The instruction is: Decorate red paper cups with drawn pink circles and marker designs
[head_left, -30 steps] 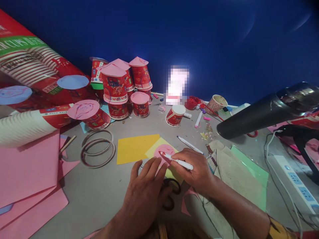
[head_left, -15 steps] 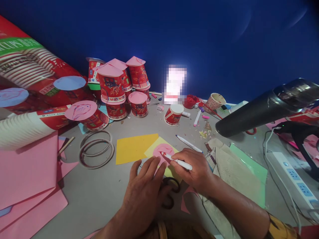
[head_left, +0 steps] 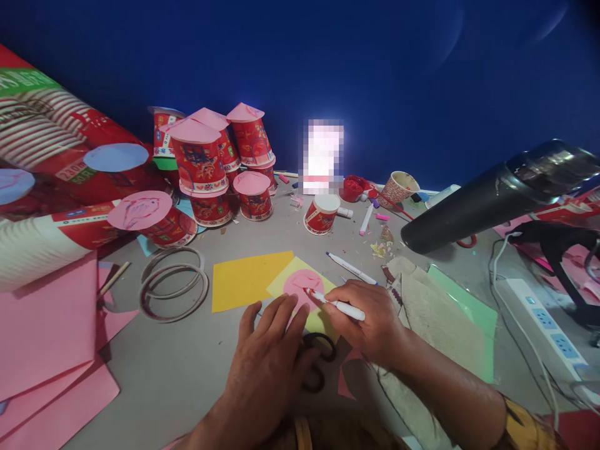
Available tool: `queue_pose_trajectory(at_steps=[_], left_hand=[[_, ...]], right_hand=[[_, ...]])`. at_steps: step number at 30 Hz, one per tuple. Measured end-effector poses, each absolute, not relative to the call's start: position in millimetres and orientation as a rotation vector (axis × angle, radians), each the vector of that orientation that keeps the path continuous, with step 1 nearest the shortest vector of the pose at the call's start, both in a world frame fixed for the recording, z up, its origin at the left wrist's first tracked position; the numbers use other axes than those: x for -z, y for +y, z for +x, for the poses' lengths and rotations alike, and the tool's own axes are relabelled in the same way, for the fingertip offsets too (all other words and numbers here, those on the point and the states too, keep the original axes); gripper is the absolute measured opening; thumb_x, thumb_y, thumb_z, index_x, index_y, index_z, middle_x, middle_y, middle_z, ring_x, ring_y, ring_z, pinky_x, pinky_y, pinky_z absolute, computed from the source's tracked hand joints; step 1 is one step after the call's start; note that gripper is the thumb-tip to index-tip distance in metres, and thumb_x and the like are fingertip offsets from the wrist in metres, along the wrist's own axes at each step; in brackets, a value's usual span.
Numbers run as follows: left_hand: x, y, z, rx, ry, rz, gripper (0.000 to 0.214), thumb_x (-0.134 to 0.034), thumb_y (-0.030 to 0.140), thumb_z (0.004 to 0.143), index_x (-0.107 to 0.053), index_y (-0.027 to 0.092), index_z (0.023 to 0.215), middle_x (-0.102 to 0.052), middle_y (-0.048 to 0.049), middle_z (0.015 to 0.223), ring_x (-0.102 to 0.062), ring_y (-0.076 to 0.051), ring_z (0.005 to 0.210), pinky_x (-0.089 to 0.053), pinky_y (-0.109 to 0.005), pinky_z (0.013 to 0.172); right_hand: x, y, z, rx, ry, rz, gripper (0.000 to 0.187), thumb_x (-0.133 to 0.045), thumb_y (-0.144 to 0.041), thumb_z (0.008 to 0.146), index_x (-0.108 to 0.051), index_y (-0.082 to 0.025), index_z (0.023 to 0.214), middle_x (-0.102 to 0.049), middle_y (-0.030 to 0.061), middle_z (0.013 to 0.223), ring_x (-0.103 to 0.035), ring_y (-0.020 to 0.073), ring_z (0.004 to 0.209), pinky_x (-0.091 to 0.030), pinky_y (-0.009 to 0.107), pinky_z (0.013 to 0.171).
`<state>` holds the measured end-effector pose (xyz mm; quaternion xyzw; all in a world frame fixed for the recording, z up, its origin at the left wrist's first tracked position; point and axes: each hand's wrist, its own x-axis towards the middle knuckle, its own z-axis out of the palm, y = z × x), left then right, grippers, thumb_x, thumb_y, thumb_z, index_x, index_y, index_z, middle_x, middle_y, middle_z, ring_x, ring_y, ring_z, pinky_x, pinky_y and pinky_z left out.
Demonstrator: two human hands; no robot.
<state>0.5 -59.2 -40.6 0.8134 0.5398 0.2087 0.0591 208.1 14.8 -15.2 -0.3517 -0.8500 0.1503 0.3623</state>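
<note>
one pink disc (head_left: 295, 285) partly hidden by left hand (head_left: 269, 350) | left grip released | right hand (head_left: 370, 317) grasping marker (head_left: 349, 310)

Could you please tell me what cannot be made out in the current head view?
All in the head view:
Pink paper circle: lower part hidden by the left hand.
Black scissor handles: any blades covered by that hand.
Bright panel: blurred into blocks.
Blue disc: cut off by the left edge.
Lying pen: lettering too small.

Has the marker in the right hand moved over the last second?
Yes: the white marker has moved slightly right, judged against the dark-yellow sheet.
</note>
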Motion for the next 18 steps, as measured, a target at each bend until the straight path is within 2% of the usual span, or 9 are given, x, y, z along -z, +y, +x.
queue_pose_trajectory(at_steps=[18], left_hand=[[42, -57, -1, -0.710, 1.598, 2.480, 0.038, -0.065, 0.024, 0.095, -0.062, 0.020, 0.133, -0.072, -0.0124, 0.135, -0.066, -0.032, 0.117, -0.041, -0.052, 0.102]], right_hand=[[18, 18, 225, -0.338, -2.139, -1.052, 0.010, -0.062, -0.023, 0.097, -0.070, -0.024, 0.091, -0.078, 0.0024, 0.076, -0.072, 0.0183, 0.067, -0.053, 0.029, 0.065]])
